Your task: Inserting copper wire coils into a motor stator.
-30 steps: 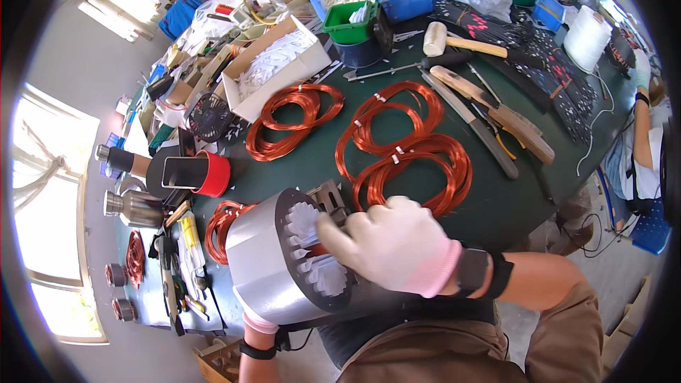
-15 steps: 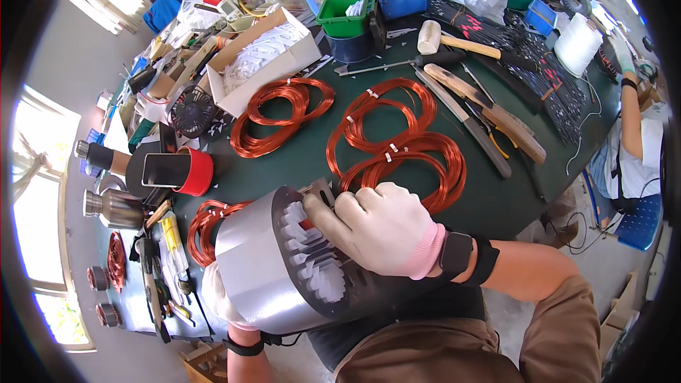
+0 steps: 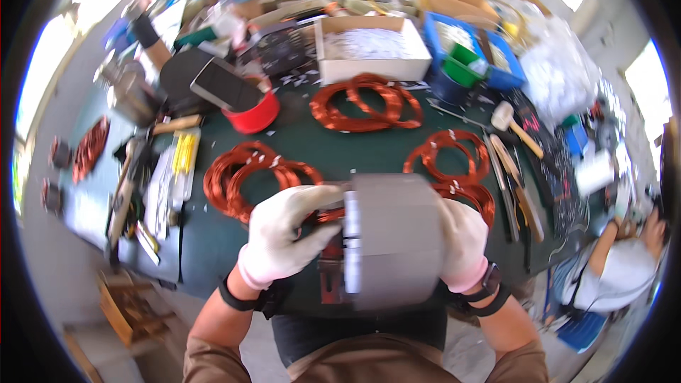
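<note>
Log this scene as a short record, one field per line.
Left hand: white-gloved, at the cylinder's left end
Right hand: white-gloved, against the cylinder's right side
Work piece: grey metal cylinder, white strips at its left end
Surface: green table
Coils: copper wire, left, right and beyond
Table left: phone against red container
Table right: mallet

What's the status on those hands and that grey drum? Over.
Left hand at left end of grey drum, hold unclear. Right hand against its right side. Drum sideways, slightly blurred. Copper coils close behind.
</note>
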Available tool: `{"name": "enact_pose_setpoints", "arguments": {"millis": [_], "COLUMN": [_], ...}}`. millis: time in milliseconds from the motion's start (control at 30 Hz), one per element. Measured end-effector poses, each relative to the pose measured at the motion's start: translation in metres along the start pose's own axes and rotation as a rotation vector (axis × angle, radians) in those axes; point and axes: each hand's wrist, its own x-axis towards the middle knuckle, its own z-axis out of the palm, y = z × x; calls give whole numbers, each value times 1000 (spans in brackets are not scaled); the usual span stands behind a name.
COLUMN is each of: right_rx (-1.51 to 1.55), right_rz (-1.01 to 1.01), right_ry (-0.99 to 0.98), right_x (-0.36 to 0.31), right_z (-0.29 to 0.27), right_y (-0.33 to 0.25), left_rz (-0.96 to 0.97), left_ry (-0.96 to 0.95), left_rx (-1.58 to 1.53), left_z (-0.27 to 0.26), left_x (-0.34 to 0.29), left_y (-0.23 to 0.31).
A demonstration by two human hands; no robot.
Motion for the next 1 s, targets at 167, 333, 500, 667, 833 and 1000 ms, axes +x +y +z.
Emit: {"name": "enact_pose_setpoints", "arguments": {"millis": [167, 333, 500, 667, 833, 1000], "right_rx": [118, 498, 527, 560, 613, 647], "right_rz": [-27, 359, 368, 392, 417, 438], "right_ry": [-99, -97, -113, -88, -70, -51], "right_x": [-18, -41, -40, -36, -33, -23], "right_z": [9, 26, 32, 34, 37, 33], "right_y": [10, -1, -3, -5, -6, -11], "left_rz": [65, 104, 53, 86, 61, 52], "left_ry": [-59, -30, -57, -62, -69, -111], "left_rx": [-208, -294, -311, -282, -273, -241], "left_z": [-6, -1, -2, 2, 2, -3], "left_x": [-10, -15, -17, -18, -19, -15], "left_y": [-22, -31, -30, -32, -33, -30]}}
